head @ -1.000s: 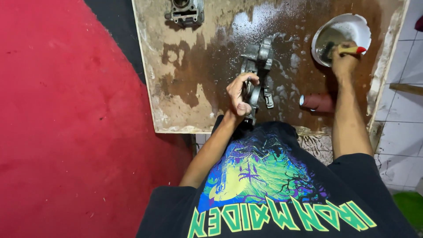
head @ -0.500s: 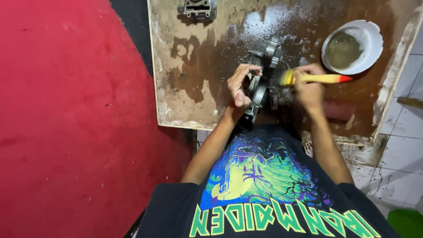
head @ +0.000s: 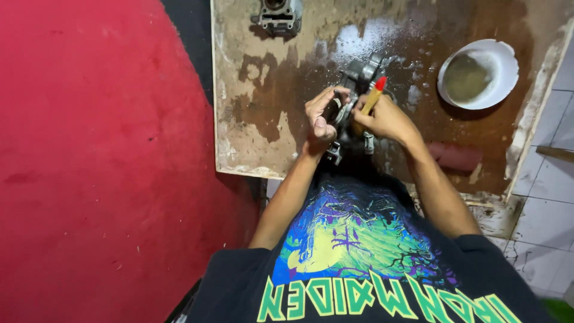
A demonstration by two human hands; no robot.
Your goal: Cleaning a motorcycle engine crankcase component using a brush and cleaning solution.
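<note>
Left hand [head: 323, 116] wraps its fingers round a grey metal engine part [head: 353, 90], looks like a cast cylinder head or casing, steadying it on the wet board table [head: 269, 119]. Right hand [head: 385, 119] is closed in a pinch grip on a brush [head: 372, 98] with a yellow handle and red end cap; the bristle end is hidden behind the hand, apparently down against the casting. The part sits at mid-table, just in front of the body, between both hands. Its long axis runs roughly away from the person, slightly tilted to the right; the far end points toward the top of the table. The brush handle angles up and right, red tip away from the person. Progress, as a judgement: scrubbing is under way, the board is soaked and stained around the part, so liquid has gone on already; the casting looks dull grey, can't tell how clean. White bowl [head: 478, 75] of murky liquid stands well apart at right. A second grey engine part [head: 278, 15] lies at the far edge, dry-looking, apparently untouched. A dark red cylinder [head: 454, 157] lies near the right forearm. Red wall [head: 89, 161] at left.
</note>
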